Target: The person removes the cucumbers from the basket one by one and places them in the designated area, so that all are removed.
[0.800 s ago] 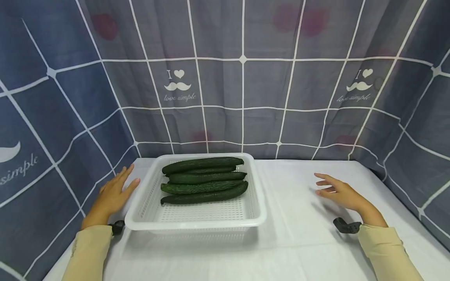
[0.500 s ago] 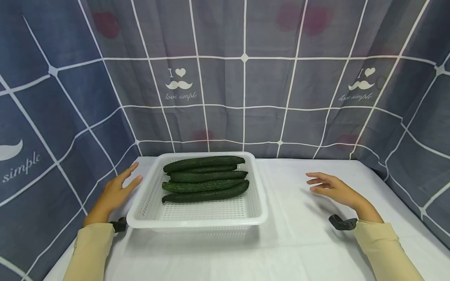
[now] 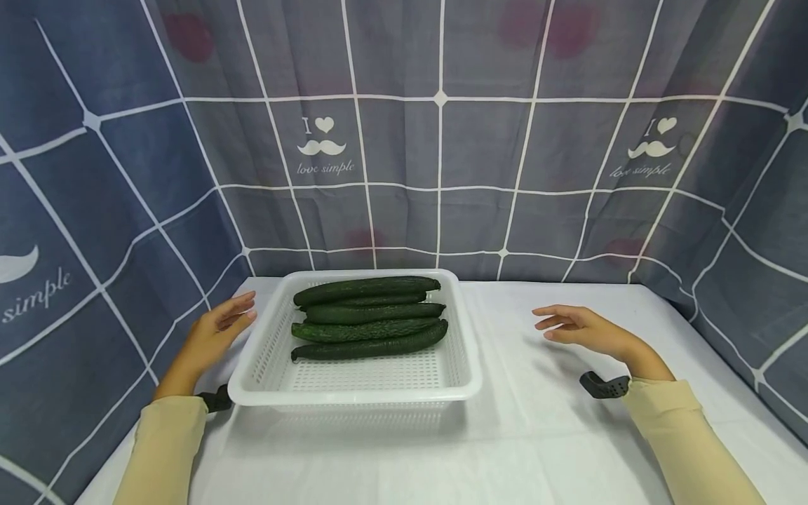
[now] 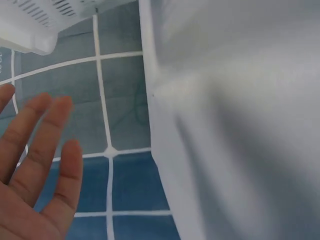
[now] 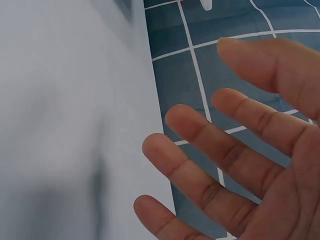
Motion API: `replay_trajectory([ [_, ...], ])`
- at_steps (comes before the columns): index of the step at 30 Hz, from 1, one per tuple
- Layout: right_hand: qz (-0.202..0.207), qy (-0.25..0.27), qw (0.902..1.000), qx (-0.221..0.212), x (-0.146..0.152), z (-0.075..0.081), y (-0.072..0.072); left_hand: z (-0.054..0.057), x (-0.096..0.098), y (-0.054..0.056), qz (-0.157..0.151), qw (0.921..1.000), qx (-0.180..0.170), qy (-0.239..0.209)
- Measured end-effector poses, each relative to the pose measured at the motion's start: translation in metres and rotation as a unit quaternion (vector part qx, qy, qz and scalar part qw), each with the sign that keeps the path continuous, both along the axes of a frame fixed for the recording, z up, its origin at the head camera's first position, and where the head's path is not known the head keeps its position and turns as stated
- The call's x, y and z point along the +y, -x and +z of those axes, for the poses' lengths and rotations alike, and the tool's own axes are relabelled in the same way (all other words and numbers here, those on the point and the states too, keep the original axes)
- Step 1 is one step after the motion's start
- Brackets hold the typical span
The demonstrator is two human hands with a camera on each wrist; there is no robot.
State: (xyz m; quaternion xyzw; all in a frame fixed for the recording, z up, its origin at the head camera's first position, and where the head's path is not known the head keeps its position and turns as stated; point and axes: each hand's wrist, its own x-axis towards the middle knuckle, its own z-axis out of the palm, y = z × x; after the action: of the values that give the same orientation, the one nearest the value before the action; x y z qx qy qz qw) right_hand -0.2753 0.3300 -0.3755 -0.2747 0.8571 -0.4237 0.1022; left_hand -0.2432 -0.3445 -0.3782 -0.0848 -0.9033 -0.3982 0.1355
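Several dark green cucumbers point(image 3: 372, 313) lie side by side in a white perforated plastic basket point(image 3: 353, 400), towards its back. My left hand point(image 3: 205, 341) is just left of the basket, with its fingers loosely bent and nothing held; whether a fingertip touches the rim cannot be told. In the left wrist view the left hand point(image 4: 42, 170) shows spread fingers, and a corner of the basket point(image 4: 42, 42) is at the top. Well to the right of the basket my right hand point(image 3: 600, 337) hovers over the table. Relaxed, spread fingers point(image 5: 227, 152) appear in the right wrist view, holding nothing.
A white cloth covers the table point(image 3: 505, 449). Behind and at both sides hangs a grey-blue checked curtain point(image 3: 480, 154) with white lines. Black wrist devices show at both wrists, such as the right wrist camera point(image 3: 604, 385).
My right hand has moved left, towards the basket. The left hand has turned slightly, its fingers bending in towards the basket's rim. The cucumbers stay in place.
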Motion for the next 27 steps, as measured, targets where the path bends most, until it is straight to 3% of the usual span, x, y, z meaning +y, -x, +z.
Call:
replay_trajectory([
  [3, 0.006, -0.007, 0.9999, -0.014, -0.003, 0.003, 0.003, -0.002, -0.001, 0.002, -0.010, 0.9996, 0.010, -0.026],
  [6, 0.016, 0.002, 0.9994, -0.031, -0.006, 0.005, 0.008, -0.003, -0.002, 0.002, -0.041, 0.9963, 0.015, -0.074],
  [12, 0.029, 0.041, 0.9965, -0.068, -0.014, 0.009, 0.017, -0.005, -0.002, 0.002, -0.115, 0.9799, -0.021, -0.162],
  [21, 0.003, 0.059, 0.9905, -0.124, -0.031, 0.017, 0.029, -0.005, 0.004, 0.000, -0.147, 0.9679, -0.084, -0.185],
  [27, 0.001, 0.086, 0.9879, -0.129, -0.043, 0.019, 0.034, -0.008, 0.008, 0.003, -0.186, 0.9546, -0.097, -0.211],
])
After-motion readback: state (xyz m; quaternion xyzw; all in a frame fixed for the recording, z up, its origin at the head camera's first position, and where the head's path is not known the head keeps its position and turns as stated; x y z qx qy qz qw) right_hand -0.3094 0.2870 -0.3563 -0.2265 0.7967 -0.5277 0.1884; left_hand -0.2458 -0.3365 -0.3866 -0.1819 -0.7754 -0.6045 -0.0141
